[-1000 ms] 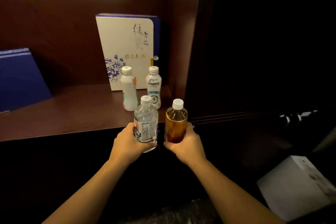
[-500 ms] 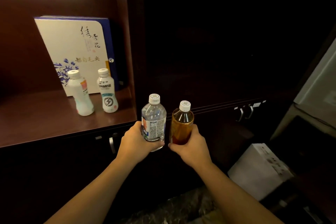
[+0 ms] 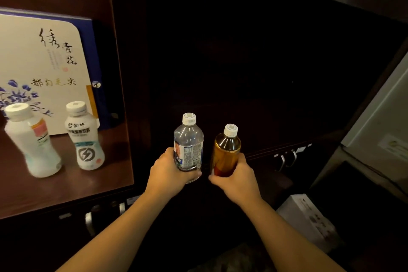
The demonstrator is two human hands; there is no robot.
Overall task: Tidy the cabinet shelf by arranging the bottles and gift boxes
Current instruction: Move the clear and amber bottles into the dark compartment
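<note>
The left hand (image 3: 167, 174) gripped a clear bottle (image 3: 188, 146) around its lower half, fingers curled over the printed label; the bottle stood upright, white cap on, and held a colourless liquid that filled it close to the neck. The right hand (image 3: 235, 178) gripped an amber bottle (image 3: 226, 152) near its base, also upright and capped white, filled with brown liquid up to its dark shoulder. The two bottles were held just beside each other, apart by a narrow gap, in front of the dark closed cabinet front and off the shelf.

At 9 o'clock from the hands lay the wooden shelf (image 3: 66, 185). On it stood two opaque white bottles, both capped: a milky bottle (image 3: 31, 143) at the far left, blurred and appearing tilted, and a bottle with a lightning mark (image 3: 85, 139) at its 3 o'clock, upright. What they held could not be told through their walls. Behind them, toward 12 o'clock, a white gift box (image 3: 44, 62) with blue flowers and calligraphy stood upright, closed, with a blue box edge (image 3: 91, 51) showing behind it.

At 4 o'clock from the hands a closed white carton (image 3: 309, 218) sat low down in shadow
</note>
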